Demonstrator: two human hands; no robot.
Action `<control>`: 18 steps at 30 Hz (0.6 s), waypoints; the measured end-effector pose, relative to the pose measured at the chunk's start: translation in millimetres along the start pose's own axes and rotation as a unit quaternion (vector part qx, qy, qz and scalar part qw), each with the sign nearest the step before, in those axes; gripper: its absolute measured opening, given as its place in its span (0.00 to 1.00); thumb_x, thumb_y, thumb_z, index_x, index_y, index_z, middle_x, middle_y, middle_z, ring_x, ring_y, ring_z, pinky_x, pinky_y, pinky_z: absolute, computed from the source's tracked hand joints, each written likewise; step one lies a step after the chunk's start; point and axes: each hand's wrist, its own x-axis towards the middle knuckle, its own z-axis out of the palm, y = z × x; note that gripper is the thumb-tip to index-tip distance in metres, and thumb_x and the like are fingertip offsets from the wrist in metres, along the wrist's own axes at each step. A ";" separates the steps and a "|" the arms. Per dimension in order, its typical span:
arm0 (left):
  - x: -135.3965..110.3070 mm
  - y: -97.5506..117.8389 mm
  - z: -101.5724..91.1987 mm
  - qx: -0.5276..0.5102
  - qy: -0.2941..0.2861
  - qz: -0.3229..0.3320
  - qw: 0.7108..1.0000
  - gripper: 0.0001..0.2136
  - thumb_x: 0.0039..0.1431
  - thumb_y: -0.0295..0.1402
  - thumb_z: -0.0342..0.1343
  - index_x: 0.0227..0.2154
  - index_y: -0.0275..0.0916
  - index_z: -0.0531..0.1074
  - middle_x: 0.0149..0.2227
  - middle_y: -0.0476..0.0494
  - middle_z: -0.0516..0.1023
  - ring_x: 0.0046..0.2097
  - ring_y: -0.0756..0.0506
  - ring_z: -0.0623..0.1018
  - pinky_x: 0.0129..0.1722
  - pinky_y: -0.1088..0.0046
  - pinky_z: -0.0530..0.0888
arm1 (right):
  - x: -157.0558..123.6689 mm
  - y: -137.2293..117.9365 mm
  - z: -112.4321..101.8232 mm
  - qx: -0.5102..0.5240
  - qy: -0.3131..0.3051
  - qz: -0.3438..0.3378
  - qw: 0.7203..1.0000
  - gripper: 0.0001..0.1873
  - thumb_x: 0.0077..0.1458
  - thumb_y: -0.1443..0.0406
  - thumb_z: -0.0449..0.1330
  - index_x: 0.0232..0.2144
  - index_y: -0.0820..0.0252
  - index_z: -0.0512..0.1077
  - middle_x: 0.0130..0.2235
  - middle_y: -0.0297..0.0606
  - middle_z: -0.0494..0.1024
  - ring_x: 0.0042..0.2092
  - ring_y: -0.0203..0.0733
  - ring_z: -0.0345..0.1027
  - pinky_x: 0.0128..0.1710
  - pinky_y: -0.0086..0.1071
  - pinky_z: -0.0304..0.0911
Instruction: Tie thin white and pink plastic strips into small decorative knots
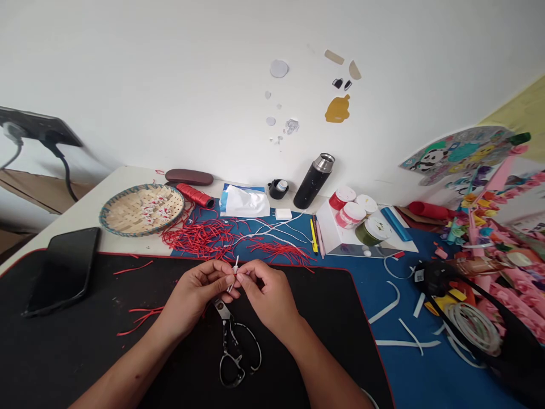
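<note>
My left hand [200, 287] pinches a thin white stick-like piece [237, 261] that stands nearly upright between thumb and fingers. At the same spot the fingertips of my right hand [266, 287] are pinched together, touching the piece. A speck of red shows there, but what the right fingertips grip is too small to make out. Just below both hands, scissors [232, 346] with black handles lie on the black mat [323, 341], their blades partly hidden under my fingers. Cut red cords [200, 238] are heaped beyond the hands.
A woven basket [114, 218] with small red-and-white pieces stands at the left, near a black phone [63, 267]. Behind are a red thread spool [193, 195], tissues [244, 201] and a black flask [314, 180]. Ribbon spools [374, 230] and white strips [404, 343] lie right.
</note>
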 end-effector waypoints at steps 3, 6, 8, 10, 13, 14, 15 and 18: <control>0.2 -0.8 -0.4 0.000 0.004 0.006 1.000 0.14 0.50 0.39 0.79 0.32 0.37 0.81 0.27 0.47 0.85 0.29 0.48 0.84 0.28 0.79 0.79 | -0.3 0.6 -0.6 -0.005 0.001 0.006 1.000 0.06 0.65 0.66 0.61 0.38 0.55 0.79 0.31 0.32 0.82 0.31 0.37 0.72 0.32 0.29 0.62; 0.5 -3.0 -1.6 0.004 0.011 0.010 1.000 0.15 0.49 0.39 0.79 0.33 0.38 0.81 0.27 0.47 0.86 0.30 0.48 0.84 0.29 0.79 0.79 | -0.1 0.9 -1.6 -0.017 -0.001 0.010 1.000 0.06 0.66 0.65 0.61 0.39 0.56 0.79 0.31 0.32 0.82 0.31 0.37 0.72 0.32 0.29 0.61; 0.5 -3.9 -2.2 0.013 0.012 0.013 1.000 0.16 0.50 0.39 0.78 0.35 0.38 0.80 0.28 0.47 0.86 0.30 0.47 0.85 0.30 0.78 0.79 | 0.2 1.1 -2.2 -0.026 -0.007 0.011 1.000 0.07 0.67 0.65 0.60 0.40 0.56 0.80 0.31 0.33 0.82 0.30 0.37 0.72 0.32 0.29 0.60; 0.2 -3.6 -2.2 0.025 0.012 0.017 0.999 0.16 0.50 0.40 0.78 0.36 0.39 0.80 0.29 0.47 0.87 0.31 0.46 0.85 0.30 0.77 0.80 | 0.5 1.4 -2.6 -0.033 -0.020 0.017 0.999 0.08 0.68 0.64 0.59 0.40 0.56 0.80 0.30 0.32 0.81 0.29 0.37 0.71 0.31 0.29 0.60; -0.5 -1.2 -0.9 0.050 0.014 0.019 0.998 0.16 0.50 0.42 0.78 0.35 0.39 0.82 0.28 0.46 0.87 0.32 0.45 0.85 0.31 0.76 0.80 | 0.8 1.8 -3.2 -0.040 -0.038 0.031 0.998 0.10 0.70 0.63 0.58 0.41 0.56 0.80 0.27 0.31 0.79 0.26 0.37 0.69 0.30 0.29 0.59; -0.6 -0.1 -0.4 0.058 0.017 0.018 0.998 0.16 0.49 0.43 0.78 0.34 0.39 0.82 0.28 0.45 0.87 0.32 0.45 0.85 0.31 0.75 0.80 | 0.8 1.8 -3.3 -0.044 -0.039 0.034 0.998 0.10 0.70 0.63 0.58 0.40 0.56 0.80 0.27 0.31 0.79 0.26 0.37 0.68 0.30 0.29 0.58; -0.7 0.9 0.1 0.065 0.020 0.018 0.998 0.16 0.49 0.44 0.78 0.33 0.39 0.83 0.28 0.45 0.87 0.31 0.45 0.85 0.31 0.75 0.80 | 0.8 1.7 -3.5 -0.047 -0.040 0.036 0.997 0.10 0.70 0.63 0.59 0.40 0.57 0.79 0.27 0.31 0.79 0.26 0.37 0.68 0.30 0.29 0.58; -0.1 3.2 0.9 0.073 0.031 0.020 0.997 0.17 0.48 0.46 0.77 0.30 0.38 0.84 0.27 0.43 0.87 0.31 0.45 0.84 0.30 0.75 0.80 | 0.8 0.8 -3.9 -0.051 -0.040 0.034 0.997 0.09 0.70 0.63 0.59 0.39 0.57 0.79 0.31 0.33 0.82 0.27 0.37 0.70 0.30 0.29 0.58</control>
